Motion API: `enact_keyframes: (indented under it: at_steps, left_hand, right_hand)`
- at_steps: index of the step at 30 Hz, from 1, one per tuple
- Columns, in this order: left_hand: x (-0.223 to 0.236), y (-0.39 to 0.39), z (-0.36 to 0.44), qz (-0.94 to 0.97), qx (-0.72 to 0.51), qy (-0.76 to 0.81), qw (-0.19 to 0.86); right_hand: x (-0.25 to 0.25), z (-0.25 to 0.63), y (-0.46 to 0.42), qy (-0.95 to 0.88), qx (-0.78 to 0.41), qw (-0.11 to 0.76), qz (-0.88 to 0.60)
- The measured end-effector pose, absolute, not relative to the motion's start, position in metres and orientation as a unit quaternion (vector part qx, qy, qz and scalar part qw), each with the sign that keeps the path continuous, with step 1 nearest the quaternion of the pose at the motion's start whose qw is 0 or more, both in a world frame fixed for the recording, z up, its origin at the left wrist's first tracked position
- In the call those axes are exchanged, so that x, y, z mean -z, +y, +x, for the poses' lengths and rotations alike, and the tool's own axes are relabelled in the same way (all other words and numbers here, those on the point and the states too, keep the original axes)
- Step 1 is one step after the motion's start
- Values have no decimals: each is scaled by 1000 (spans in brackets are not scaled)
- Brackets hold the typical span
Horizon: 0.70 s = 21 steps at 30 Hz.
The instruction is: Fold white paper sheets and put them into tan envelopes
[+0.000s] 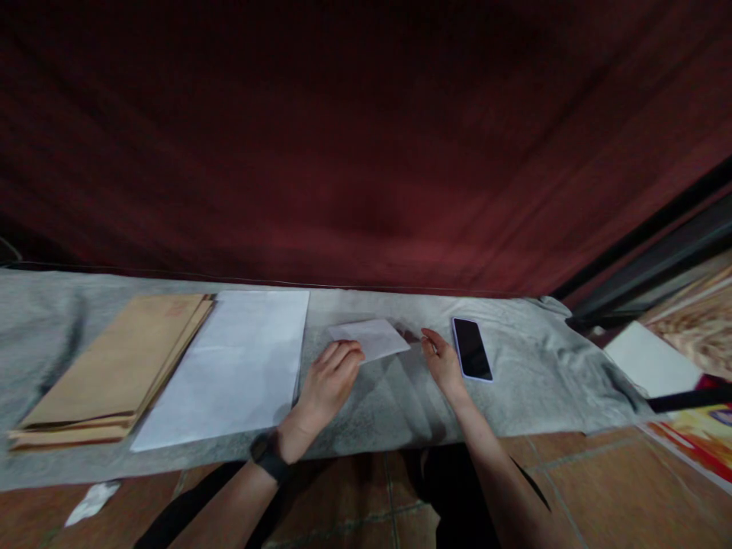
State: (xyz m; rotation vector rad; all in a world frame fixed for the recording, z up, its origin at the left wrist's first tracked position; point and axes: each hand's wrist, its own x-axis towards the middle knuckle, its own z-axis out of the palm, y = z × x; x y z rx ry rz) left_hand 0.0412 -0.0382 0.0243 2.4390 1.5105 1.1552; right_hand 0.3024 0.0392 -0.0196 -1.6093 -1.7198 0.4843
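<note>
A small folded piece of white paper [373, 337] is tilted just above the grey cloth. My left hand [332, 377], with a dark watch on its wrist, pinches the paper at its near left edge. To the right of the paper, my right hand [441, 364] has its fingers loosely bent and a little apart, with nothing visible in them. A gap separates it from the paper. Close by on its right lies a phone [472, 349] with a dark screen and a pale purple case. Left of my left hand, large white sheets [240, 366] lie flat.
A stack of brown envelopes [114, 358] lies at the far left, next to the white sheets. Grey cloth [531, 381] covers the work surface. A dark red curtain [354, 152] hangs behind it. Below, a crumpled white tissue [92, 502] lies on the tiled floor [618, 488].
</note>
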Motion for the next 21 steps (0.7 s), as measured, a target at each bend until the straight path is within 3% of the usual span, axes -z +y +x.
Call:
enact_keyframes:
  at_steps: [5, 13, 21]
  left_hand:
    - [-9, -48, 38, 831, -260, 484, 87]
    - [-2, -51, 19, 788, -257, 523, 200]
    - [-3, -53, 20, 809, -225, 511, 187]
  right_hand:
    - [19, 294, 36, -686, -206, 356, -601]
    - [19, 260, 17, -774, -208, 310, -511]
    - [27, 227, -11, -871, -134, 190, -433]
